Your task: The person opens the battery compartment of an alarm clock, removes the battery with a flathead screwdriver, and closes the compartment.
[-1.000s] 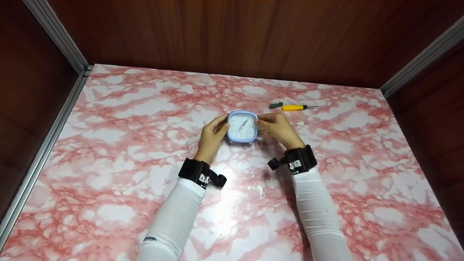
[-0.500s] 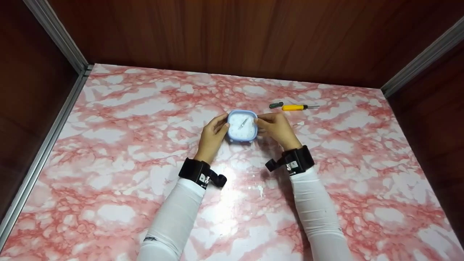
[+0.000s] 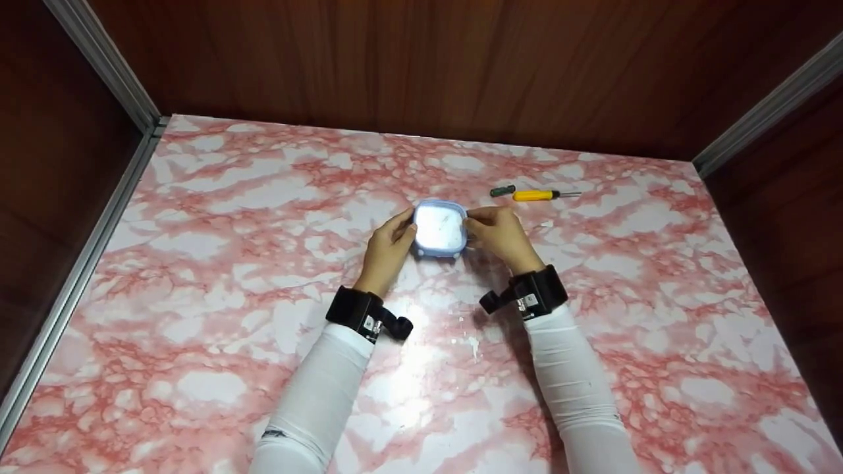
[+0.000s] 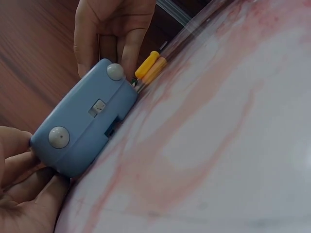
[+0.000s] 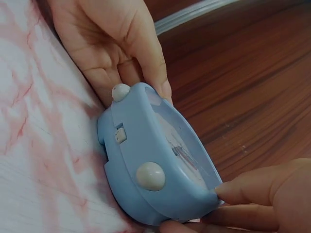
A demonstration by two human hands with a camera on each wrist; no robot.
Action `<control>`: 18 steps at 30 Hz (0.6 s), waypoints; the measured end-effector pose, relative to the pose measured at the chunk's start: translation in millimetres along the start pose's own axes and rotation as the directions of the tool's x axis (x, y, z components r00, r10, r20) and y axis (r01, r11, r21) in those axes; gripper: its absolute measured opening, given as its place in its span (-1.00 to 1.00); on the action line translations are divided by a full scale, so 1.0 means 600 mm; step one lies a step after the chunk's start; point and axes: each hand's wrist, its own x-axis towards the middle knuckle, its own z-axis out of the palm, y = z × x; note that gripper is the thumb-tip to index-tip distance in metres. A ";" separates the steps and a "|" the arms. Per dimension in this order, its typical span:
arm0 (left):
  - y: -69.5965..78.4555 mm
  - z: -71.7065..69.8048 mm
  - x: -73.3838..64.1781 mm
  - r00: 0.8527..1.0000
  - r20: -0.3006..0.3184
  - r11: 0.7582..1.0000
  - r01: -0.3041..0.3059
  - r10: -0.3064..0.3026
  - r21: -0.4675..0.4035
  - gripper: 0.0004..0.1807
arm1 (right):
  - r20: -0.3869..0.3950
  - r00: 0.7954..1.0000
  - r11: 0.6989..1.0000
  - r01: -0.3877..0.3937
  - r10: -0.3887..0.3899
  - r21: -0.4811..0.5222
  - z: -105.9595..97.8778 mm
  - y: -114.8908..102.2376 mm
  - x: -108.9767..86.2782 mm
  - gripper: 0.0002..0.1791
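Note:
A light blue alarm clock (image 3: 440, 228) with rounded corners is held between both hands, its dial facing up towards the head and whitened by glare. My left hand (image 3: 387, 247) grips its left side, thumb at the front edge. On the opposite side, my right hand (image 3: 504, 238) pinches the rim, with some fingers hidden behind the case. Both wrist views show the clock's underside, with two round white feet (image 4: 59, 137) and a small switch (image 4: 98, 106) between them. The clock's back lies close to the table; whether it touches cannot be told.
Behind the right hand lies a yellow-handled screwdriver (image 3: 535, 195) with its shaft pointing right. Beside its handle is a small dark green cylinder (image 3: 502, 191). Brown wood-grain panels (image 3: 421, 66) with metal edging border the red-and-white marbled table (image 3: 230, 296) at the back and sides.
The clock has tilted slightly, so glare now covers its dial and its feet show more. My right wrist has shifted a little to the left. Both hands keep their hold.

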 end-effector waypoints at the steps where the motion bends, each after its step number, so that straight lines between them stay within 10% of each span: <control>1: 0.001 -0.001 -0.001 1.000 0.001 1.000 0.008 -0.008 0.009 -0.51 | -0.001 1.000 1.000 0.002 -0.002 -0.005 0.000 0.000 0.000 -0.62; 18: 0.001 0.000 -0.001 1.000 0.012 1.000 0.001 -0.001 0.002 -0.51 | 0.004 1.000 1.000 0.020 -0.020 0.023 0.002 0.006 0.001 -0.63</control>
